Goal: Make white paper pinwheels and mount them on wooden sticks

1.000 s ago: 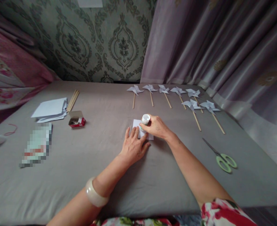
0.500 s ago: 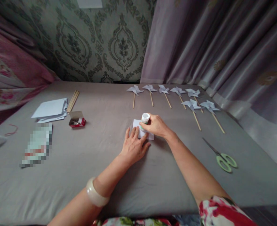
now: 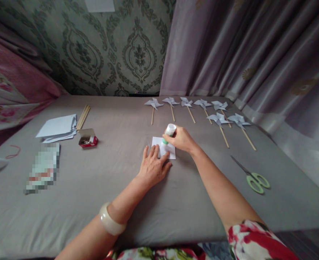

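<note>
- Two bare hands work over a small white rectangular sheet of paper [image 3: 161,148], which lies flat near the middle of a bench covered in smooth grey cloth [image 3: 116,180].
- The left hand [image 3: 154,167] is spread palm down, gripping nothing, its fingertips resting on the near left part of the sheet.
- A broad, cream-coloured, glossy bangle [image 3: 112,221] circles the left forearm.
- The right hand [image 3: 182,139] is closed around a white-and-green cylindrical glue stick [image 3: 171,129], held tilted, its white end up and its green end low over the sheet; whether that end touches the paper cannot be told.
- Seven white paper pinwheels on pale wooden sticks [image 3: 186,102] lie beyond the hands and to the right, five in a back row and two nearer.
- Scissors with grey blades and light green handles [image 3: 252,176] lie right of the right forearm, well apart from the sheet.
- On the left, a stack of white paper [image 3: 56,125] lies beside a bundle of thin wooden sticks [image 3: 83,117].
- Just nearer stands a small red cardboard box [image 3: 88,141], its flap raised, with shiny bits inside too small to tell.
</note>
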The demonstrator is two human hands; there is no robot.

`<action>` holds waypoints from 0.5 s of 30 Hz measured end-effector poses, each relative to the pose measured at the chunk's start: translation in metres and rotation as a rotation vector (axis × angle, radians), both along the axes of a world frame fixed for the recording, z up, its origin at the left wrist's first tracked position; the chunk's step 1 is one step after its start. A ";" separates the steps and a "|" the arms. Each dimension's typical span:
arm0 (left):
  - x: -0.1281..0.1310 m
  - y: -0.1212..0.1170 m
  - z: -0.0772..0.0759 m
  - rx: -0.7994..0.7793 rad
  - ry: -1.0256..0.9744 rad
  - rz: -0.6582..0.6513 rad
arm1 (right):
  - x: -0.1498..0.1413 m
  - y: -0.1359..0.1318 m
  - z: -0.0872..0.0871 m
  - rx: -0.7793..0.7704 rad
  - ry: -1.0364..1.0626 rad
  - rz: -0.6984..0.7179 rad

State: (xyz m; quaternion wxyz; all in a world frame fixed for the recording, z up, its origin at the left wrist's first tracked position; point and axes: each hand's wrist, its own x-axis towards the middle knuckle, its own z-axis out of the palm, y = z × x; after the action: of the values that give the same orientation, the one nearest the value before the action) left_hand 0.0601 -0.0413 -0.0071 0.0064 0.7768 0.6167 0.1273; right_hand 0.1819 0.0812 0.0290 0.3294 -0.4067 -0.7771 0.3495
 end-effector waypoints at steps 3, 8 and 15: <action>0.000 0.000 -0.001 -0.006 0.010 -0.005 | 0.004 0.005 0.005 -0.230 0.411 -0.182; -0.003 0.000 -0.004 0.027 -0.002 0.002 | 0.024 -0.009 0.019 -0.588 0.907 -0.146; 0.003 -0.004 0.014 0.291 -0.217 -0.052 | 0.047 -0.040 0.019 -0.774 1.168 -0.140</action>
State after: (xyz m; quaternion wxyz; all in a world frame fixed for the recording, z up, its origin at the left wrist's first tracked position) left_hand 0.0633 -0.0448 0.0068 -0.0363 0.7668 0.5672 0.2982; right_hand 0.2291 0.0417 0.0477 0.5463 -0.2897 -0.2650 0.7399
